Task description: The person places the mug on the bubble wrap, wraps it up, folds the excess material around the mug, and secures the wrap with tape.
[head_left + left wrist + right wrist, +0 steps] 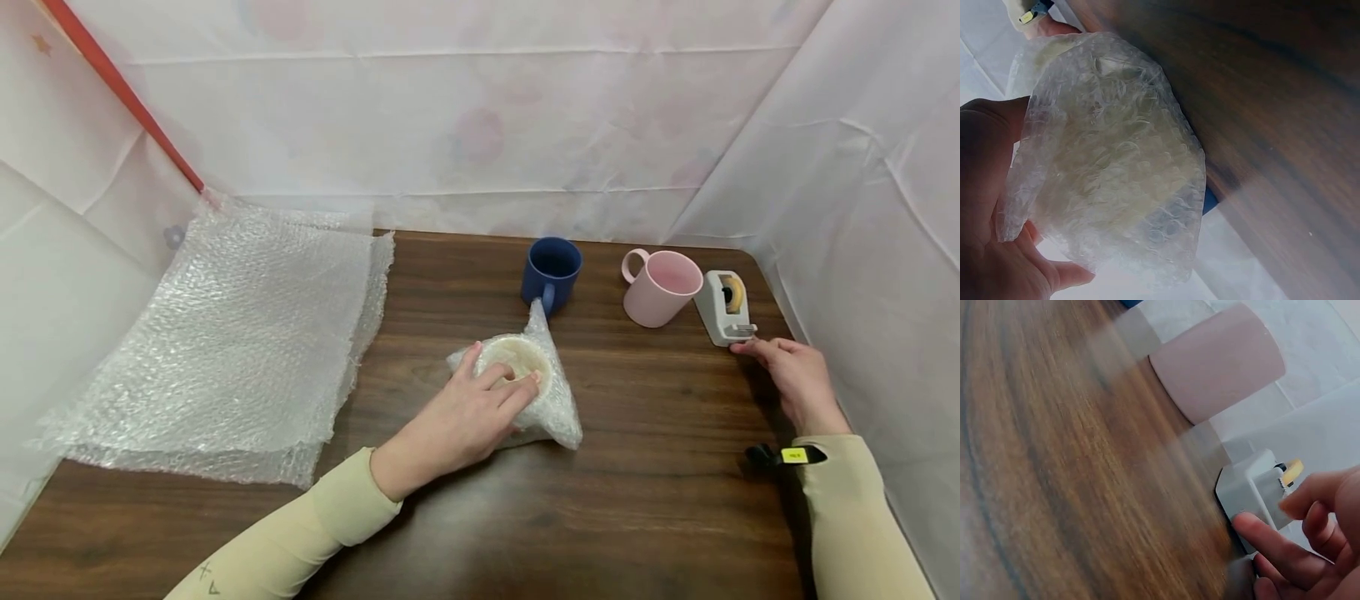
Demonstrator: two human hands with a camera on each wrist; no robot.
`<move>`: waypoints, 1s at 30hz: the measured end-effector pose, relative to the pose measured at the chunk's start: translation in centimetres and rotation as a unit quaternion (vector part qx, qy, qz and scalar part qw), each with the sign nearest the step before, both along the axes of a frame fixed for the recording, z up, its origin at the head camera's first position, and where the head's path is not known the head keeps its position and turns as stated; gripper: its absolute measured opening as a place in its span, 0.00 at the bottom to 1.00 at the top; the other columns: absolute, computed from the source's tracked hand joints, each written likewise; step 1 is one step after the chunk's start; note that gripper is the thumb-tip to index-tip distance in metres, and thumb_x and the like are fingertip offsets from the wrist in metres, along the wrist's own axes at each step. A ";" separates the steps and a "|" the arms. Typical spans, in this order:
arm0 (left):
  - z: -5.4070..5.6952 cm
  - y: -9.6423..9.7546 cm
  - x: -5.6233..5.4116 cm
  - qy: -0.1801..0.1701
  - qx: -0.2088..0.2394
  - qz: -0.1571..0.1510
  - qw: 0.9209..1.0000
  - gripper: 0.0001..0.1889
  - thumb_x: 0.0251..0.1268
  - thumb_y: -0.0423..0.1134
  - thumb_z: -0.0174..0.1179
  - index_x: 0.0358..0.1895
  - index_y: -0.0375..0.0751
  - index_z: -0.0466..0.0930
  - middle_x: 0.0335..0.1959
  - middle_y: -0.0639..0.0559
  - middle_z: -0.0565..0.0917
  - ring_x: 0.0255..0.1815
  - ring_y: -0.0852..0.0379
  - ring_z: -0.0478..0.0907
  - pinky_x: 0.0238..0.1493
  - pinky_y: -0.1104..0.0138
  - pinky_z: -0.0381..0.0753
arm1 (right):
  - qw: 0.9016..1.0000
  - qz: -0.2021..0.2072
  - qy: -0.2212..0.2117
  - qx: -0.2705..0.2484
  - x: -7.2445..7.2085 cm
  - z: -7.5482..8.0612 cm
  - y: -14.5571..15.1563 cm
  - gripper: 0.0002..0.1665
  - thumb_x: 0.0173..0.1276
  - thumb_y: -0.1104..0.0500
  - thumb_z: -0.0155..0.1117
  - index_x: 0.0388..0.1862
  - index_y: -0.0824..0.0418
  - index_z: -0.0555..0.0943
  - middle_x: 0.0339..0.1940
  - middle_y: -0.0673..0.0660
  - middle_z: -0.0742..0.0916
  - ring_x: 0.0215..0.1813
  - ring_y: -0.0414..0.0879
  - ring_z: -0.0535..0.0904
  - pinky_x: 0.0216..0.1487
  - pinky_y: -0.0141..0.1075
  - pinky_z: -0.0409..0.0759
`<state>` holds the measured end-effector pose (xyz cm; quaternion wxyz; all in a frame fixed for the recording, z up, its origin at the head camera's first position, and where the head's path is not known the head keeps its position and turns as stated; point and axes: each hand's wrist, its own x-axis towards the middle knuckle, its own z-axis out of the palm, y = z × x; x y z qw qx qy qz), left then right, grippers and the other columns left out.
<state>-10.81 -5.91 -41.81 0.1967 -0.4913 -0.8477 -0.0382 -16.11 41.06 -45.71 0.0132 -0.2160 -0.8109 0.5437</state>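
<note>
Bubble-wrapped cup (553, 410): a pale cream vessel swathed in clear wrap, sitting near the middle of the dark wooden table (637, 492), in front of the person; its round mouth faces up and loose corners of wrap jut out at the sides, one peaking towards the blue mug (547, 271).
Left hand (465, 412): clamped on that bundle, fingers bent over the rim, some tips dipping inside the mouth.
Right hand (798, 375): stretched out to the far side of the table, fingertips against the front end of the tape dispenser (722, 325); from where I stand I can't tell whether finger and thumb are pinched together on a bit of tape.
Dispenser: whitish grey, upright, a yellowish roll (735, 293) sitting in it, close to the table's right edge.
Pink mug (652, 300): just left of the dispenser, handle turned left.
Blue one: upright behind the bundle, handle towards the person.
Bubble wrap sheets (247, 342): a flat, overlapping pile on the left, well apart from the mugs.
Sleeves (337, 504): pale yellow-green on both arms, a black strap (765, 456) with a yellow label at the right wrist.
Backdrop (480, 125): white cloth, faintly patterned in pink, hanging round the table.
</note>
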 end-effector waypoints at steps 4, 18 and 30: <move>0.0 0.1 0.0 0.009 0.006 -0.003 1.000 0.35 0.54 0.45 0.73 0.66 0.38 0.71 0.55 0.50 0.83 0.56 0.48 0.75 0.64 0.35 0.63 | 0.997 0.003 -0.015 0.070 -0.3 0.1 -0.1 0.21 0.66 0.54 0.66 0.13 0.55 0.81 0.14 0.34 0.78 0.31 0.38 0.64 0.29 0.34 0.61; -0.3 -0.2 -0.2 -0.007 0.011 -0.006 1.000 0.37 0.55 0.49 0.74 0.67 0.40 0.71 0.56 0.51 0.82 0.56 0.49 0.74 0.65 0.36 0.62 | 0.979 0.074 0.017 0.189 1.0 0.2 -0.3 0.26 0.68 0.48 0.67 0.19 0.66 0.77 0.22 0.44 0.79 0.29 0.39 0.67 0.23 0.37 0.62; -0.3 -0.3 -0.2 -0.015 0.007 -0.006 1.000 0.38 0.56 0.50 0.73 0.68 0.41 0.70 0.59 0.52 0.80 0.56 0.49 0.74 0.66 0.37 0.60 | 0.933 0.255 0.234 0.095 4.2 4.9 -6.3 0.19 0.65 0.74 0.64 0.17 0.65 0.72 0.45 0.48 0.90 0.52 0.35 0.83 0.39 0.22 0.75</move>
